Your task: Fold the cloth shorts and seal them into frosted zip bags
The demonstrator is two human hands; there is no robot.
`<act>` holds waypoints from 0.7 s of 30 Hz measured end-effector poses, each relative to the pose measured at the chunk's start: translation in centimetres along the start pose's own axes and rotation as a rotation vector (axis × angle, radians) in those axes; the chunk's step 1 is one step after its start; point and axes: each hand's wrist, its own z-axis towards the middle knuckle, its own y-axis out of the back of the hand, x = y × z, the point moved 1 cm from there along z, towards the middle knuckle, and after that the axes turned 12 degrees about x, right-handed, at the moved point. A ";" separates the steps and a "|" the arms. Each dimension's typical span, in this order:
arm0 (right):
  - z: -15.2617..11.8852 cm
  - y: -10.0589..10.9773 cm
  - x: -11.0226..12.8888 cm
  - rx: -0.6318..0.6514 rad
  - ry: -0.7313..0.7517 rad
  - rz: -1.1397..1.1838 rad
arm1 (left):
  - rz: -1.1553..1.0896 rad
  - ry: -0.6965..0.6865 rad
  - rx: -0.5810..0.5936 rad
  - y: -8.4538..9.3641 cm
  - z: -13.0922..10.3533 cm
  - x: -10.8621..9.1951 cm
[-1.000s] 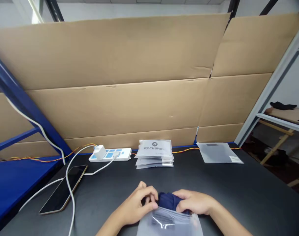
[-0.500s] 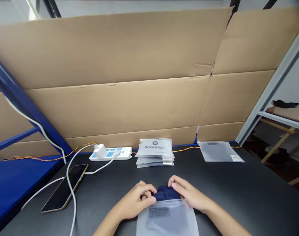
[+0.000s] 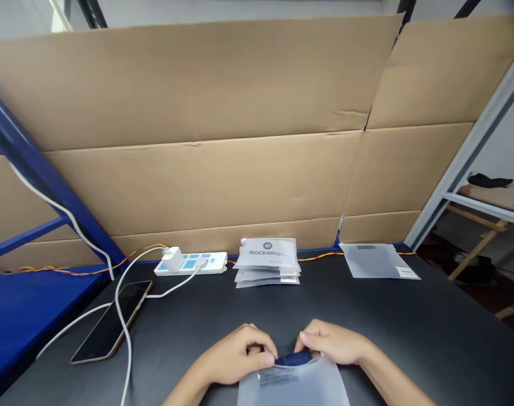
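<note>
A frosted plastic bag (image 3: pixel 293 388) lies at the front edge of the view, its mouth facing away from me and its lower part cut off by the frame. Dark blue folded fabric (image 3: pixel 294 358) pokes a little out of the mouth; the rest is inside, dimly visible. My left hand (image 3: pixel 237 354) is closed, thumb and fingers pinching the left side of the bag's mouth beside the fabric. At the right corner of the mouth, my right hand (image 3: pixel 335 341) is closed too, its fingertips on the bag's rim and against the fabric.
A stack of ROCKBROS-printed bags (image 3: pixel 267 259) stands at the back of the black table (image 3: pixel 197 316). Another frosted bag (image 3: pixel 377 262) lies back right. To the left are a power strip (image 3: pixel 214 263), white cables and a phone (image 3: pixel 113 324). Cardboard (image 3: pixel 206 186) walls the back.
The fabric has sunk deeper into the bag, with less of it showing. Both hands have come down slightly toward me, and the right fingers have moved to the bag's corner.
</note>
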 end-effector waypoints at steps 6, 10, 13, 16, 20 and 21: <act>-0.2 -0.1 0.7 0.057 0.023 -0.088 | 0.003 -0.075 0.087 -0.2 0.2 0.3; -0.5 0.0 1.5 0.026 0.028 -0.109 | 0.025 -0.055 0.070 0.0 0.1 0.2; -0.5 0.1 1.6 -0.013 0.018 -0.092 | 0.053 0.003 -0.001 0.3 0.0 0.0; -0.4 -0.1 1.1 0.014 0.012 -0.102 | 0.053 0.039 -0.056 0.4 0.1 0.0; -0.3 0.2 0.8 -0.054 0.050 -0.083 | 0.025 0.074 -0.174 1.0 -0.3 0.5; -0.4 0.4 0.8 -0.142 0.061 -0.073 | -0.004 0.089 -0.205 1.3 -0.5 0.6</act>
